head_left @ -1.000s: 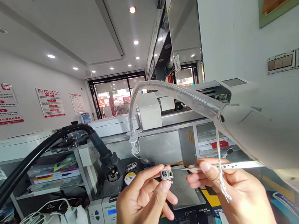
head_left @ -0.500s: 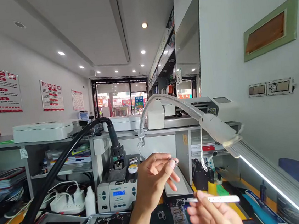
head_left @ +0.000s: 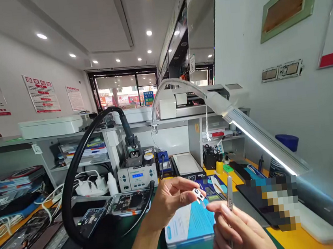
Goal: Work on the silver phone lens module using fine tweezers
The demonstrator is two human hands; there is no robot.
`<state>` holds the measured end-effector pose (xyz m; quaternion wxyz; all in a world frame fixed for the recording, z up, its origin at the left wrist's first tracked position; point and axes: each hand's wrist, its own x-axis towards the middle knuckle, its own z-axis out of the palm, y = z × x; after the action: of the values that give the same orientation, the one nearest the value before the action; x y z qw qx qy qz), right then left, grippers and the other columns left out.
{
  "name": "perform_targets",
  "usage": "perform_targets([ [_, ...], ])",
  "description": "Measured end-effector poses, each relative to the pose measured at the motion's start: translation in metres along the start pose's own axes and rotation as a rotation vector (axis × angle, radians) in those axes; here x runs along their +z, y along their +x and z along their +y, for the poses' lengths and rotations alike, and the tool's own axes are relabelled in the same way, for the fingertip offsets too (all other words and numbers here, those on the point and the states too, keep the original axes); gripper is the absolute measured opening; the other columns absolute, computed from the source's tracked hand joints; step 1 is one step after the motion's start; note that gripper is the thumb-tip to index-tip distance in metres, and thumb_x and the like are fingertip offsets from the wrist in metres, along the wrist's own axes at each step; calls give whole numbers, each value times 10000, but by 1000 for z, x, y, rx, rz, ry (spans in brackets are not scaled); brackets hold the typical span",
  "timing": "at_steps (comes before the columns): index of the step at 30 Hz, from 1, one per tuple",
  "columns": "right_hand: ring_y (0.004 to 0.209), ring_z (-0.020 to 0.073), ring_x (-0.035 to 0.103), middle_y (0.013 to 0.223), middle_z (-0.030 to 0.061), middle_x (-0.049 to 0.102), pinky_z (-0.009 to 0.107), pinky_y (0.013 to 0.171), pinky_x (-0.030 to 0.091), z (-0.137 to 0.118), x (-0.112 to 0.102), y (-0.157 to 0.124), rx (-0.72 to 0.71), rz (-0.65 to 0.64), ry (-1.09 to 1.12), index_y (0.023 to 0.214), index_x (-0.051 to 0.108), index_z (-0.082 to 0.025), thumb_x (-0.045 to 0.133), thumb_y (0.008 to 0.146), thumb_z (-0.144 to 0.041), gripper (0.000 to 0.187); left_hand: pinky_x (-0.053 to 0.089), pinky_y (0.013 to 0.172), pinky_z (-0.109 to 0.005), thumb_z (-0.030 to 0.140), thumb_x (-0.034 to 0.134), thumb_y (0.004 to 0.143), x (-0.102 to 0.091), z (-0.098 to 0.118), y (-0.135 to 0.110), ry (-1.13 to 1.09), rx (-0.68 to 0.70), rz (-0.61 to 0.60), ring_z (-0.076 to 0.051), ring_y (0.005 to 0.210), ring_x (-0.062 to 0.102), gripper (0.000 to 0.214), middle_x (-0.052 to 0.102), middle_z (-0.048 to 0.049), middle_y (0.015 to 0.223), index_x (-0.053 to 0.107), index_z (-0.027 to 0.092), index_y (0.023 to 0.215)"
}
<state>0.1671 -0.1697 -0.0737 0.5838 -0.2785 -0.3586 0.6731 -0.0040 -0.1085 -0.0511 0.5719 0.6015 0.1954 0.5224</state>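
My left hand [head_left: 170, 199] is raised over the bench and pinches a small camera module [head_left: 198, 194] between thumb and fingertips. My right hand [head_left: 239, 231] sits just below and to the right of it, closed round silver tweezers [head_left: 230, 199] that stand upright, tips up beside the module. Under both hands lies a blue and white box [head_left: 189, 225] on the green mat.
A soldering station [head_left: 136, 175] with a thick black hose [head_left: 79, 177] stands at the back. An opened phone [head_left: 127, 203] lies on the mat to the left. A lit lamp bar [head_left: 260, 142] slants over the right side, above a dark tablet [head_left: 251, 198].
The view has pulled back and tilted down. My left hand came lower with the module. The tweezers in my right hand turned from lying level to standing upright.
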Motion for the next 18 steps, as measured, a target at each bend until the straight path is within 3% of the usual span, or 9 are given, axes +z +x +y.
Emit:
perform_targets([
  [8, 382, 35, 217, 479, -144, 270, 242, 415, 489, 24, 3, -36, 89, -38, -59, 787, 695, -159, 827, 828, -486, 355, 466, 779, -354, 445, 900, 721, 8, -22, -65, -13, 9, 82, -219, 797, 615, 297, 744, -82, 818, 854, 217, 905],
  [15, 381, 40, 209, 469, -135, 297, 220, 406, 458, 42, -3, -41, 175, -22, -45, 667, 570, -193, 790, 858, -482, 410, 465, 788, -329, 373, 876, 772, 2, -35, -83, -24, -80, 59, -216, 819, 612, 251, 727, -82, 846, 858, 206, 958],
  [18, 372, 39, 209, 453, -140, 291, 209, 393, 440, 49, -4, -36, 177, 1, -30, 670, 577, -192, 799, 840, -499, 415, 473, 791, -299, 428, 843, 803, 3, -42, -88, -73, -97, 87, -201, 840, 626, 299, 740, -78, 891, 847, 206, 1003],
])
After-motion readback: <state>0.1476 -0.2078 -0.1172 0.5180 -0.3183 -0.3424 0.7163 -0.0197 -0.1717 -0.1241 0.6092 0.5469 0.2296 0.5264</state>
